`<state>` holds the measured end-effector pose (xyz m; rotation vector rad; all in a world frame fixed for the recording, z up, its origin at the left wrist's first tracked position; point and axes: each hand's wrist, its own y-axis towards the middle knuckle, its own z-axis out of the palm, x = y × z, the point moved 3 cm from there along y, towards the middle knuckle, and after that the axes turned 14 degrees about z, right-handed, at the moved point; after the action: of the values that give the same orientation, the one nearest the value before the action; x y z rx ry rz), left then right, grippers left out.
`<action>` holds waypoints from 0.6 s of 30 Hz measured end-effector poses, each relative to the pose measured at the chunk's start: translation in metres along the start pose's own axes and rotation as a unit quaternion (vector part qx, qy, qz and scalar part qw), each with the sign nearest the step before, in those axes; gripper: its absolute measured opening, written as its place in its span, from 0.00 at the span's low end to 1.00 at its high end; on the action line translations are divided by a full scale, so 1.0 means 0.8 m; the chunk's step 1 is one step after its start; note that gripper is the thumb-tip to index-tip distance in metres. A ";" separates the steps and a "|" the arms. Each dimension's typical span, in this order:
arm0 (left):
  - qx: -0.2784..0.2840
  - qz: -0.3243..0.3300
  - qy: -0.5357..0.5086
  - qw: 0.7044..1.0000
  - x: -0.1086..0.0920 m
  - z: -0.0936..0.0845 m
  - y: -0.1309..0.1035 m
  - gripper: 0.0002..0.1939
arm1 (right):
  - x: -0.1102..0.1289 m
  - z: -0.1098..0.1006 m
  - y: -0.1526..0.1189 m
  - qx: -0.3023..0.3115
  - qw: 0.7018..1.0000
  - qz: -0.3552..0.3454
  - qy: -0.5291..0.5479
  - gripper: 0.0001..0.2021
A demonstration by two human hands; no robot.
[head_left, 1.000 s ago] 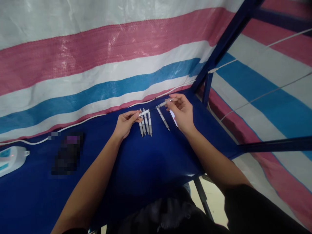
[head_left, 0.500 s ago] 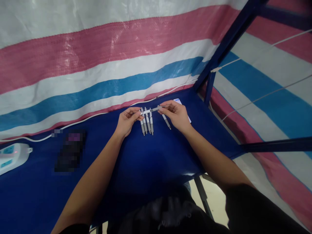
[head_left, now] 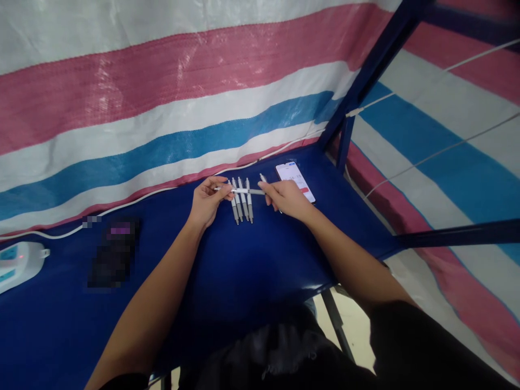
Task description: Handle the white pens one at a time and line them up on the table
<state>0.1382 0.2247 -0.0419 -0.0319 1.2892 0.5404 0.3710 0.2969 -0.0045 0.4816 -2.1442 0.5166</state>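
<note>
- Left hand [head_left: 207,201] pinches the white end of a pen [head_left: 242,190], farther from the phone [head_left: 296,173].
- Right hand [head_left: 287,198] grips its grey end, nearer the phone.
- The pen — between both hands, left of the phone.

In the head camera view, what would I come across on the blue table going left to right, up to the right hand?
White power strip, dark pixelated item, left hand, row of four pens, right hand.
</note>
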 end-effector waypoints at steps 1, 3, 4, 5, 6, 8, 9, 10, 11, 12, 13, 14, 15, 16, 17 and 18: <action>0.000 -0.001 0.001 1.000 0.001 0.000 0.000 0.17 | 0.001 0.001 -0.001 -0.001 1.000 0.003 -0.010 0.27; -0.001 0.002 0.001 1.000 0.001 0.000 0.000 0.19 | 0.003 0.003 -0.003 -0.014 1.000 -0.024 -0.009 0.23; -0.001 0.003 0.000 1.000 0.001 0.000 0.000 0.20 | 0.005 0.004 -0.004 -0.017 0.999 -0.041 -0.008 0.22; 0.000 0.002 0.000 1.000 0.001 0.001 0.000 0.21 | 0.005 0.005 -0.004 -0.015 0.999 -0.051 -0.008 0.23; 0.001 0.001 0.000 1.000 0.000 0.002 0.000 0.21 | 0.005 0.006 -0.005 -0.011 0.999 -0.051 -0.011 0.25; 0.003 -0.002 -0.001 1.000 0.000 0.003 -0.001 0.21 | 0.005 0.008 -0.005 -0.009 0.999 -0.043 -0.016 0.28; 0.000 -0.002 -0.002 1.000 -0.001 0.004 -0.001 0.21 | 0.005 0.008 -0.005 -0.012 0.999 -0.045 -0.014 0.26; -0.003 0.000 -0.002 1.000 -0.001 0.004 -0.002 0.21 | 0.005 0.008 -0.005 -0.012 0.999 -0.052 -0.012 0.24; -0.006 0.000 0.001 1.000 -0.001 0.003 -0.002 0.20 | 0.006 0.008 -0.005 -0.007 0.998 -0.060 -0.011 0.22; -0.007 0.000 0.006 1.000 0.000 0.003 -0.002 0.20 | 0.006 0.009 -0.005 0.003 0.998 -0.064 -0.013 0.21; -0.006 -0.001 0.013 1.000 0.000 0.003 -0.001 0.19 | 0.006 0.010 -0.005 0.016 0.998 -0.062 -0.015 0.21; -0.004 -0.001 0.020 1.000 0.001 0.002 -0.001 0.19 | 0.005 0.011 -0.005 0.030 0.998 -0.056 -0.016 0.23; -0.002 0.001 0.025 1.000 0.001 0.002 -0.001 0.18 | 0.005 0.013 -0.004 0.039 0.998 -0.051 -0.016 0.25; -0.001 0.004 0.028 1.000 0.002 0.001 -0.001 0.18 | 0.004 0.013 -0.004 0.041 0.998 -0.049 -0.014 0.25; -0.002 0.009 0.029 1.000 0.002 0.001 -0.001 0.18 | 0.004 0.013 -0.004 0.035 0.998 -0.054 -0.012 0.22; -0.003 0.013 0.029 0.999 0.002 0.000 -0.002 0.18 | 0.005 0.012 -0.004 0.026 0.997 -0.066 -0.010 0.19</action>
<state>0.1391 0.2243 -0.0437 -0.0351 1.3458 0.5690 0.3641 0.2882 -0.0061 0.6537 -2.1048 0.4954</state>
